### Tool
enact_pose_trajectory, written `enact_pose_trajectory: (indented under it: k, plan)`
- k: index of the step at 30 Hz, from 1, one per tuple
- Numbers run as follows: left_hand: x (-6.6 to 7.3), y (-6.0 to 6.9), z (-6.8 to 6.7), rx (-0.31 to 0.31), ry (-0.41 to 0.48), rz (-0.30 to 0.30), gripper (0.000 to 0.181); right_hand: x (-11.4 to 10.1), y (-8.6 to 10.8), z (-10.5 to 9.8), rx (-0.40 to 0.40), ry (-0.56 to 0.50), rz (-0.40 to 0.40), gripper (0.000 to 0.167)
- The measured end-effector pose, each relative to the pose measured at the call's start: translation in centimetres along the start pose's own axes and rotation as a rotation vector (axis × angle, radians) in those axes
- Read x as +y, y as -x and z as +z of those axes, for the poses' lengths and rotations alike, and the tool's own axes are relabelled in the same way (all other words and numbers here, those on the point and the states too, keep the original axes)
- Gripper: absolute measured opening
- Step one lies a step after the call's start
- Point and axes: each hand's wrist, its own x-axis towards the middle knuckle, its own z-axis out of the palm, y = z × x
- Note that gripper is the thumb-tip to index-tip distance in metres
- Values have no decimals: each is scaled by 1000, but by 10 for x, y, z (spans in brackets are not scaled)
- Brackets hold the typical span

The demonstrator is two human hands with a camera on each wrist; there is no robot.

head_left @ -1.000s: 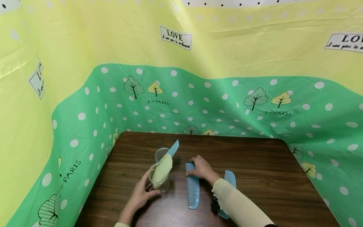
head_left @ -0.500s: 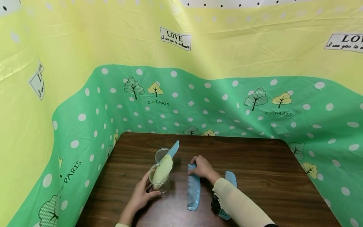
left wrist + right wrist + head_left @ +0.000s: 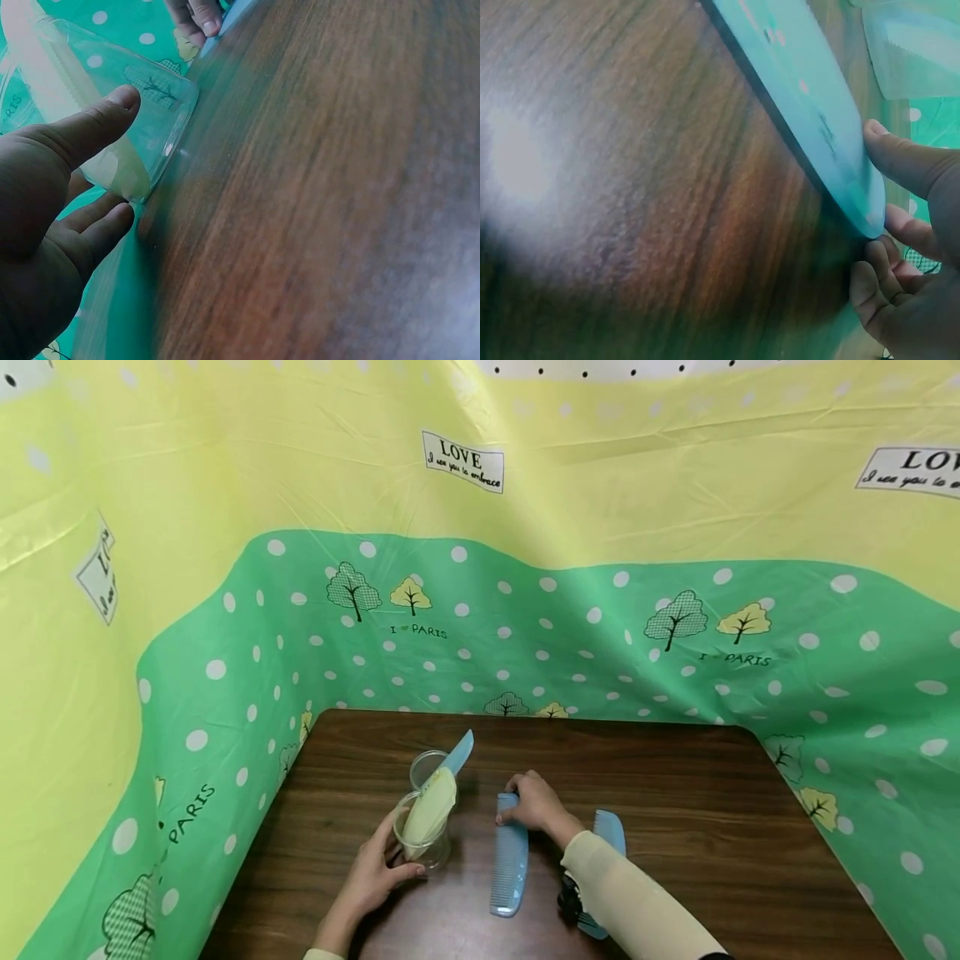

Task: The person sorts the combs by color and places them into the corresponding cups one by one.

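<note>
My left hand (image 3: 378,870) curls round a clear plastic cup (image 3: 437,855) on the left of the table, thumb on the near side. Leaning in the cup is a pale yellow sleeve-like piece (image 3: 429,814), with a blue end (image 3: 460,753) sticking out at the top. Right of the cup, my right hand (image 3: 534,804) pinches the far end of a light blue comb (image 3: 510,870). In the right wrist view the comb (image 3: 810,97) has its edge close to the tabletop, thumb on one face and fingers at its tip.
Another blue comb (image 3: 610,830) lies partly hidden under the right forearm (image 3: 637,893). A second clear round container (image 3: 426,766) stands behind the cup. The brown wooden table (image 3: 675,777) meets a green and yellow printed cloth (image 3: 570,627) at the back and sides.
The pinched comb shifted slightly right, then its near end swung a little left and it tilted, its teeth now showing less. The left hand and cup have stayed put.
</note>
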Motion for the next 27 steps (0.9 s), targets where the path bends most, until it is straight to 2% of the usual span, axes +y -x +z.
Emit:
enact_pose_trajectory:
  k: [5,11,15,20,24,27]
  plan:
    - [-1,0,0,-5,-15,10,101,0,-1,-2,-35,10,17,49]
    - [-1,0,0,-9,-1,5,102,-2,-2,-2,-21,15,-7,39]
    - [-2,-1,-1,-5,7,7,100,-4,0,-2,-8,30,3,49]
    - [-3,1,-2,8,-19,8,100,-12,6,0,5,111,68,68]
    - [-3,2,-1,10,-23,12,100,-16,8,2,17,127,93,67]
    - [-3,1,-1,6,-23,17,100,-16,7,3,35,75,103,67]
